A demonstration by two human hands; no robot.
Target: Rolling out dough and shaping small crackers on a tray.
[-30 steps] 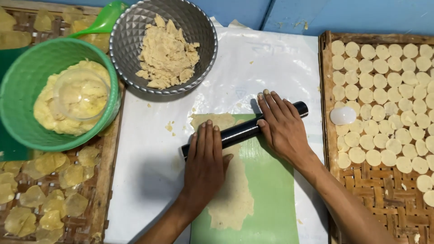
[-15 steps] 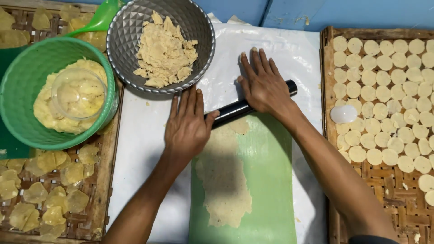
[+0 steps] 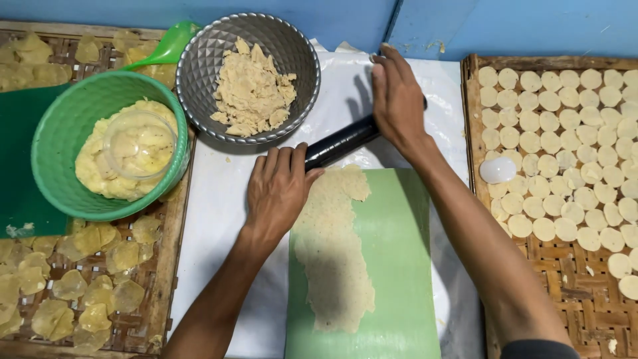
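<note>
Backdrop: blue wall along the far edge, white plastic sheet (image 3: 219, 219) spread over the work surface.
Rolling pin: black rolling pin (image 3: 342, 141), lying slantwise at the far end of the green mat, its right end hidden under the right hand.
Left hand: left hand (image 3: 278, 189) flat and open, fingers together, fingertips resting on the near-left end of the pin, palm over the left edge of the mat.
Right hand: right hand (image 3: 397, 100) flat and open, fingers stretched toward the wall, pressed down on the far-right end of the pin.
Dough sheet: thin rolled dough sheet (image 3: 335, 252), pale and ragged-edged, running near to far along the left half of the green mat (image 3: 399, 266), its far end just beside the pin.
Metal bowl: dimpled metal bowl (image 3: 249, 76) of crumbly dough, far left of the pin.
Green basket: green plastic basket (image 3: 106, 143) with yellow dough and a clear cup inside, left.
Left tray: woven tray (image 3: 86, 286) with thin translucent pieces, near left.
Right tray: woven bamboo tray (image 3: 565, 286) with rows of small round dough discs (image 3: 571, 133), plus 1 white round cutter (image 3: 498, 170) at its left edge.
</note>
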